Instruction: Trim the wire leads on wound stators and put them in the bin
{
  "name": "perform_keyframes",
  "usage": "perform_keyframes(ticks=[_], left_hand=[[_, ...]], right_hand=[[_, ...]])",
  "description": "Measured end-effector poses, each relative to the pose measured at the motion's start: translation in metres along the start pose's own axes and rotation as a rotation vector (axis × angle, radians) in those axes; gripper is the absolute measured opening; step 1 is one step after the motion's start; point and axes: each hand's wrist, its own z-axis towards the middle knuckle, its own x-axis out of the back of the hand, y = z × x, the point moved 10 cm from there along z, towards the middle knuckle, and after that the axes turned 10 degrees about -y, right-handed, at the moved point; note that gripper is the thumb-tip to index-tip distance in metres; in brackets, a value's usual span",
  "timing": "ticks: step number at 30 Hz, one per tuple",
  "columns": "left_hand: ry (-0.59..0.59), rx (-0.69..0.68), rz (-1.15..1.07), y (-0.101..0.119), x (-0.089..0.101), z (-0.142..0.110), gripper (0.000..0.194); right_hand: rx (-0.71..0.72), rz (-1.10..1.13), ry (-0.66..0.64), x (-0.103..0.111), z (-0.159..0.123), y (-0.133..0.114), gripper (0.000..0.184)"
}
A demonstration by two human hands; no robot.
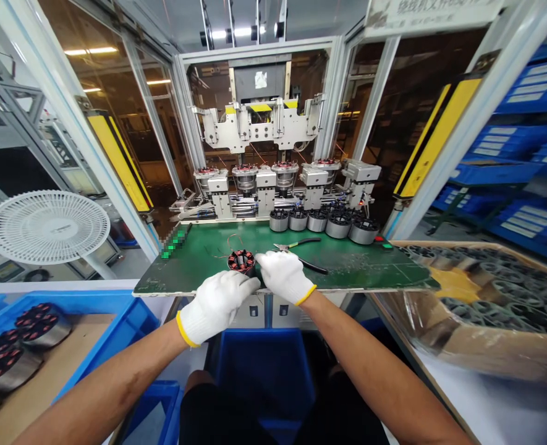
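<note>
White-gloved left hand (215, 307) and right hand (285, 277) clamp a red-wound stator (241, 261).
Beside it, green-handled pliers (301, 245) could snag a glove and jolt it.

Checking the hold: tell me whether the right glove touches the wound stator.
Touching: the head view shows the right glove with its fingertips against the side of the wound stator.

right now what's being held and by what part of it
A wound stator, held at its outer side by the left hand and right hand.
</note>
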Motion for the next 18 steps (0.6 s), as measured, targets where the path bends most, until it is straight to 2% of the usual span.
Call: perform_keyframes(ticks=[4,7,10,13,15,17,18], left_hand=[[0.210,0.133,-0.460,-0.035,0.015,-0.008,0.033],[0.171,0.291,-0.639,-0.054,0.020,0.001,0.030],[0.056,0.418,-0.606,-0.059,0.029,0.026,0.029],[-0.045,0.475,-0.473,-0.055,0.036,0.055,0.029],[-0.092,0.494,-0.413,-0.053,0.035,0.064,0.029],[-0.059,0.473,-0.407,-0.053,0.035,0.059,0.029],[0.007,0.442,-0.402,-0.055,0.038,0.053,0.030]], right_hand=[[0.027,-0.028,-0.022,-0.004,0.000,-0.005,0.022],[0.039,-0.040,-0.048,-0.009,-0.007,-0.011,0.020],[0.024,-0.050,-0.060,-0.013,-0.016,-0.026,0.017],[0.020,-0.043,-0.074,-0.018,-0.023,-0.048,0.015],[0.022,-0.029,-0.085,-0.021,-0.025,-0.057,0.017],[0.021,-0.004,-0.082,-0.022,-0.027,-0.058,0.018],[0.018,0.014,-0.078,-0.021,-0.028,-0.055,0.018]])
